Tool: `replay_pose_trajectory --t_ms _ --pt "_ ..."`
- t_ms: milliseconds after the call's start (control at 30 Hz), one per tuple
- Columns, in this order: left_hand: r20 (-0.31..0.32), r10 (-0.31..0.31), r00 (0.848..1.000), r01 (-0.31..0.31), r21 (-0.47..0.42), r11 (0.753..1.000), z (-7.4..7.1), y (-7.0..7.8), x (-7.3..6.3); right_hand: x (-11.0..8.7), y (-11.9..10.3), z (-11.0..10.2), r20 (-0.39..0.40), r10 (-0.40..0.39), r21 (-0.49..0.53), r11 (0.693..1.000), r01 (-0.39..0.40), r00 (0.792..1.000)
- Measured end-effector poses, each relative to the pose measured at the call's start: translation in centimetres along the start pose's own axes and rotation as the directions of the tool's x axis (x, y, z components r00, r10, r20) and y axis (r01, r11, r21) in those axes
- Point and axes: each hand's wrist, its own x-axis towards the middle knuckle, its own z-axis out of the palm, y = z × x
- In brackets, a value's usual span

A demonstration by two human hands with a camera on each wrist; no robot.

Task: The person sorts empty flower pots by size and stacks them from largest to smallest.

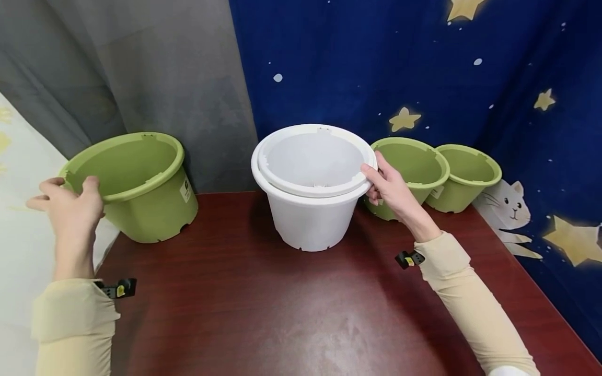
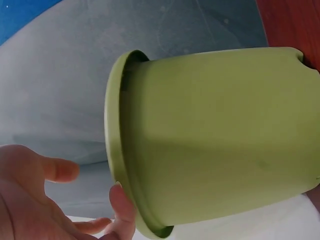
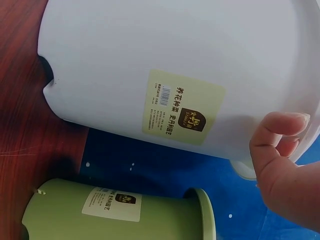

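“White pots [image 1: 314, 222], one nested in the other, mouths up: where are they?”

“By the far edge of the worktop [image 1: 301, 313], roughly midway between its left and right edges.”

“Which hand is nearer?”

“The right hand [image 1: 394, 190]. It pinches the rims at their right side, thumb over the top and fingers curled around the outside.”

“So the pots lie leftward from those fingers?”

“Yes, with their axis running close to upright, bases toward the worktop.”

“What of the left hand [image 1: 75, 209]?”

“Well apart from them, by the far left corner, at the near left rim of the large green pot [image 1: 152, 214]. Its thumb and fingers are spread; whether a fingertip touches that rim, I can't quite tell.”

“Anything beyond the right hand?”

“One smaller green pot [image 1: 409, 159] just beside the white pair, then another green pot [image 1: 463, 188] toward the far right corner.”
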Motion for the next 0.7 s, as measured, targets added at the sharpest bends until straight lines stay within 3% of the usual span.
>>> replay_pose_trajectory --t_ms 133,300,400,567,700 --pt "-0.018 -0.014 1.0 0.015 0.02 1.0 -0.1 -1.0 0.8 0.1 -0.1 0.1 0.004 0.007 0.001 1.0 -0.007 1.0" --pt "0.014 -0.071 0.997 0.072 -0.096 0.993 -0.3 -1.9 1.5 0.2 -0.1 0.2 -0.006 0.015 0.004 1.0 -0.015 1.0" --pt "0.049 -0.092 0.995 0.097 -0.108 0.989 -0.4 -2.3 1.5 0.2 0.0 0.2 -0.006 0.019 -0.007 1.0 -0.019 1.0" --pt "0.065 -0.059 0.996 0.066 -0.098 0.993 0.0 -2.7 1.5 0.1 -0.1 0.1 -0.011 0.03 -0.025 0.999 -0.03 1.0" --pt "0.017 -0.046 0.999 0.048 -0.187 0.981 0.6 -2.7 1.8 -0.1 -0.2 0.2 -0.015 0.03 -0.027 0.999 -0.031 0.999"
